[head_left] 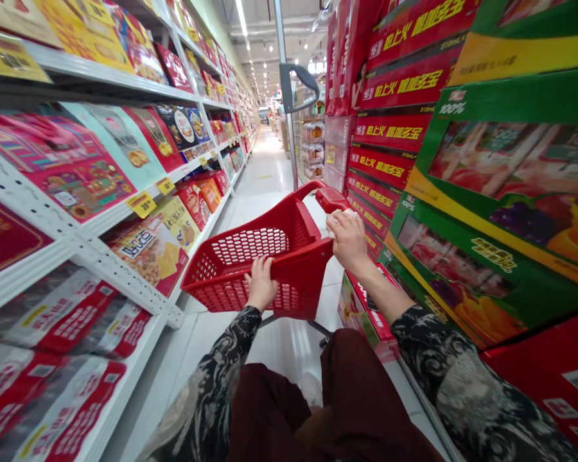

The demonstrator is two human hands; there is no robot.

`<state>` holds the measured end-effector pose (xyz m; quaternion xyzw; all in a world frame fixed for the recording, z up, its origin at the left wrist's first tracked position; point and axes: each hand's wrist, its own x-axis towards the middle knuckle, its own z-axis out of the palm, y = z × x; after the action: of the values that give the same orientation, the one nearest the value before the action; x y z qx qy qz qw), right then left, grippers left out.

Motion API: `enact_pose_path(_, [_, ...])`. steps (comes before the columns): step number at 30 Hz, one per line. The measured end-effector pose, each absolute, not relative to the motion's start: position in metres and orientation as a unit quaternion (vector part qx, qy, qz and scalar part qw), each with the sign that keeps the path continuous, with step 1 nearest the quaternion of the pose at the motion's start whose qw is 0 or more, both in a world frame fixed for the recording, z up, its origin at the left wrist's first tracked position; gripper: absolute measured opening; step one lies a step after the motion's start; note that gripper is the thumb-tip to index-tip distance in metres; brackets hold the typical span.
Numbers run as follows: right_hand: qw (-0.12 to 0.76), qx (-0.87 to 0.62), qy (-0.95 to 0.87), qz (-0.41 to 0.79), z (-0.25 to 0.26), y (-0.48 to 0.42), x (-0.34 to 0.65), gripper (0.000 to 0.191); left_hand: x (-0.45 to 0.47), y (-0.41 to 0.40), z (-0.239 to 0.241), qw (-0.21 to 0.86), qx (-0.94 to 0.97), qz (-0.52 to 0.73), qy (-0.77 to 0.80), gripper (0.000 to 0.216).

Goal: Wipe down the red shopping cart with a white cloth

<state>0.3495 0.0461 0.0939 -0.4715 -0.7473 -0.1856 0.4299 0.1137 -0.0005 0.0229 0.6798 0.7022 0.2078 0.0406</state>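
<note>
Left hand (261, 285): fingers curled tight over the near rim of the red basket (296, 255).
Right hand (350, 242): fingers closed on a white wad (340, 219), cloth or paper, at the basket's right corner.
Basket: empty, tilted, mid-aisle just ahead of the knees.
Handling: likely light, stiff mesh plastic; rim and handle (324, 190) are the surest holds.
Floor (264, 186): pale, glossy, probably slick.
Room: narrow aisle, shelves (101, 218) left, stacked cartons (486, 212) right.
</note>
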Motion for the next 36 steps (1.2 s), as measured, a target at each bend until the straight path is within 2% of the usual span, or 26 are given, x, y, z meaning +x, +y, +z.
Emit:
enact_pose_path(6, [0.354,-0.383,-0.838,-0.159,0.063,0.033,0.293,0.031,0.118,0.003,0.028,0.088,0.68,0.205,0.698,0.066])
enact_pose_path(14, [0.428,-0.311,-0.833,-0.162,0.032,0.038,0.302,0.038,0.099,0.01,0.033,0.118,0.705,0.166,0.679,0.071])
enact_pose_path(17, [0.43,-0.282,-0.842,-0.165,0.014,0.035,0.301,0.038,0.093,0.012,0.032,0.117,0.721,0.154,0.665,0.075])
enact_pose_path(26, [0.338,-0.253,-0.897,-0.128,-0.067,0.021,0.29,0.031,0.077,0.002,0.027,0.056,0.765,0.145,0.625,0.073])
enact_pose_path(29, [0.368,-0.255,-0.886,-0.118,-0.052,0.015,0.29,0.035,0.07,-0.004,0.025,0.039,0.732,0.131,0.668,0.072])
enact_pose_path(33, [0.456,-0.282,-0.835,-0.125,0.001,0.019,0.269,0.034,0.066,-0.008,0.025,0.031,0.716,0.112,0.688,0.074])
enact_pose_path(36, [0.446,-0.283,-0.839,-0.131,0.012,0.028,0.249,0.032,0.064,-0.008,0.03,0.044,0.718,0.104,0.686,0.076])
